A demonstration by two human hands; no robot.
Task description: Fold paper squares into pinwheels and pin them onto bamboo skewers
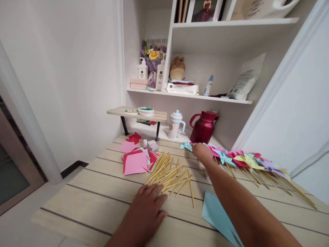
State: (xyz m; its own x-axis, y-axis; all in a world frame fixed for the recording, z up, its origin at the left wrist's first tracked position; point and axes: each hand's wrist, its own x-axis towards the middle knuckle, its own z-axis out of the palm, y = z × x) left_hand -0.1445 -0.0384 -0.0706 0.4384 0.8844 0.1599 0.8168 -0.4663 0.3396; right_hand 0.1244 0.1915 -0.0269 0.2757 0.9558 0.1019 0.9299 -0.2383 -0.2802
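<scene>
My left hand (146, 209) rests palm down on the table with its fingers spread, the fingertips at the near ends of a pile of yellow sticks (167, 171). My right hand (202, 151) reaches to the back of the table, at the left end of a row of paper pinwheels (244, 160). Its fingers look drawn together beside a light blue pinwheel (187, 146); what they hold is hidden. A cut light blue paper sheet (218, 216) lies under my right forearm. Left of the sticks is a stack of pink and red paper squares (135, 163).
Behind the pinwheels stand a dark red thermos jug (204, 127) and a baby-blue lidded cup (174, 127). A small raised shelf (118, 111) carries round tape-like rolls (146, 111). A clear box (151, 144) sits near the paper. White shelving (213, 97) rises behind.
</scene>
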